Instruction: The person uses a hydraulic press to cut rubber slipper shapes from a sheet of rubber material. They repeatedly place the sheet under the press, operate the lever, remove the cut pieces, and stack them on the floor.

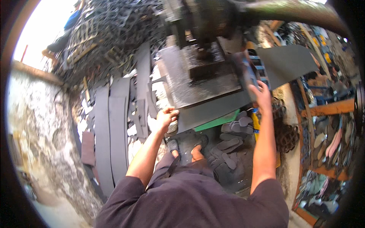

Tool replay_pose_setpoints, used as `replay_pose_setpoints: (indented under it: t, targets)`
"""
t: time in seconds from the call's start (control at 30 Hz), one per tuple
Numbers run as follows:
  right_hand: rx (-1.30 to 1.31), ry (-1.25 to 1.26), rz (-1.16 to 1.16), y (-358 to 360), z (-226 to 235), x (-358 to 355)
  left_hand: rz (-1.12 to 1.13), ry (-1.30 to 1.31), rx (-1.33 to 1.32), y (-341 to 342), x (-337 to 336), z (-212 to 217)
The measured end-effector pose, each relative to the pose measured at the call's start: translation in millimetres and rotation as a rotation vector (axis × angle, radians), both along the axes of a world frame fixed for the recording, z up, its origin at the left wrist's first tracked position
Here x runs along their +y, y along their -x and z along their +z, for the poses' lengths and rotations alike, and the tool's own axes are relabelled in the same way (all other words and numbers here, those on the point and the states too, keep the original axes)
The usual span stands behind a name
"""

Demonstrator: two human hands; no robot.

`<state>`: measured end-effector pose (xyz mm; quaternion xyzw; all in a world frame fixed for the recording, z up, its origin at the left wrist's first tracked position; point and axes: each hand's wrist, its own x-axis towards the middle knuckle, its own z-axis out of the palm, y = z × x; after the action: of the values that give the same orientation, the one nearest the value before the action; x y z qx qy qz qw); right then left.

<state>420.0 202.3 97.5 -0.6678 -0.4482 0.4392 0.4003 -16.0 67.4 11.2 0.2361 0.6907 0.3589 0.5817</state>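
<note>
My left hand (167, 117) is closed at the left corner of a dark grey sheet (213, 110), fingers pinched on its edge. The sheet runs along the front of a flat metal plate (224, 89), partly under it. Above the plate hangs the dark block (201, 60) of a heavy press. To the right of the plate, my right hand (261, 95) is curled round a narrow blue-grey piece (249, 72), held upright. Motion smears that piece, so its exact kind does not show.
Netted black offcuts (110, 34) heap up at the back left. Long dark strips (118, 129) lie on the left by a rough wall (45, 125). Cut soles (228, 146) lie on the floor near my feet. Wooden shelves (329, 108) with more soles stand right. A grey sheet (289, 62) extends back right.
</note>
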Motion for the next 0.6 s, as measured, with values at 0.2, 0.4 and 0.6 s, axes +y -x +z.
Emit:
replay_pose_setpoints:
  t: [0.2, 0.4, 0.6]
  targets:
    - [0.016, -0.154, 0.184, 136, 62, -187, 0.038, 0.028, -0.258, 52, -59, -22]
    - [-0.275, -0.287, 0.346, 292, 8, -219, -0.024, -0.025, -0.406, 62, -58, -30]
    - [-0.617, -0.406, 0.278, 322, -60, -219, 0.006, 0.022, -0.51, 62, -53, -33]
